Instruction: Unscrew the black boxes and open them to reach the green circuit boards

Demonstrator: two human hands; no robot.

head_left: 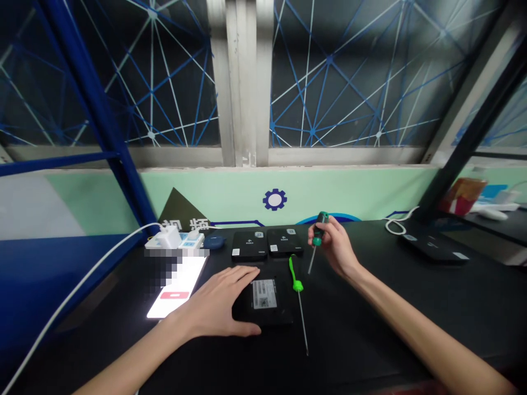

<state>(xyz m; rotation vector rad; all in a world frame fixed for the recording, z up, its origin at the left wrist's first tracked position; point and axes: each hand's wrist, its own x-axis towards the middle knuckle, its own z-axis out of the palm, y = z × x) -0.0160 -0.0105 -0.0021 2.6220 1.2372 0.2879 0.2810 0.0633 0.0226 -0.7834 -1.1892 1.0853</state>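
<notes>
Black box: flat and squared, lying on the smooth dark counter, its top bearing a pale rectangular printed label.
Left hand: at 9 o'clock from the box, thumb and fingers spread wide apart about its side; firm contact is hard to tell.
Right hand: at 2 o'clock from the box, fingers clamped on the stubby green-and-black screwdriver, whose slim metal shaft slants down.
Bright green screwdriver: lying at 3 o'clock, just beside the box, with a long thin metal shaft.
Two flat cases: black, round-cornered, side by side toward 12 o'clock.
Glowing screen: flat, glossy, toward 9 o'clock, beyond the left hand.
</notes>
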